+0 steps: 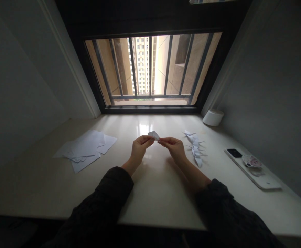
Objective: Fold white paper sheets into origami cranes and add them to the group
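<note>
Both my hands are raised over the middle of a pale stone sill (152,186). My left hand (140,148) and my right hand (174,146) pinch a small folded piece of white paper (153,134) between their fingertips, one at each side. The paper is held just above the surface, tilted, with a pointed corner up. Dark sleeves cover both forearms.
A loose pile of white paper sheets (85,150) lies to the left. Several folded white paper figures (195,148) lie in a row right of my right hand. Further right lie a phone (252,168) face down and a white round container (213,117). A barred window (150,69) stands behind.
</note>
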The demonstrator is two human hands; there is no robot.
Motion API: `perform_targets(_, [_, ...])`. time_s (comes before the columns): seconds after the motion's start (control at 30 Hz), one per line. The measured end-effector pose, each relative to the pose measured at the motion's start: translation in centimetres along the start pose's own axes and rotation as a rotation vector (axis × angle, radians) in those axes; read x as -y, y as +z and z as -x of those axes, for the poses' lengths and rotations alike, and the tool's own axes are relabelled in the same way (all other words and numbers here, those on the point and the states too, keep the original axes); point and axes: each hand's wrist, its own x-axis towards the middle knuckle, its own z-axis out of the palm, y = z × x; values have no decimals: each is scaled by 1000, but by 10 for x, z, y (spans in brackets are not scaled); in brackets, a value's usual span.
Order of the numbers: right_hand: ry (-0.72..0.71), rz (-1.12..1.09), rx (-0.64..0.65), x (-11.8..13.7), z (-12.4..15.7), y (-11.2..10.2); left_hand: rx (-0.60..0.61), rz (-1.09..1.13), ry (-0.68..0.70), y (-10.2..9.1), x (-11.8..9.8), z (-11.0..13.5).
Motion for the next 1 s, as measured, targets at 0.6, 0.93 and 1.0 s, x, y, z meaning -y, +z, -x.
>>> perform_targets(0.6, [3,-11,-19,3,2,1,-39,65,-40,6,-6,5])
perform_targets(0.93, [93,-109,13,-9,-3,-2,-6,-42,78,4,-2,6])
perform_targets(1.0, [131,-138,23,-9,-3,-3,10,-94,112,4,-4,6])
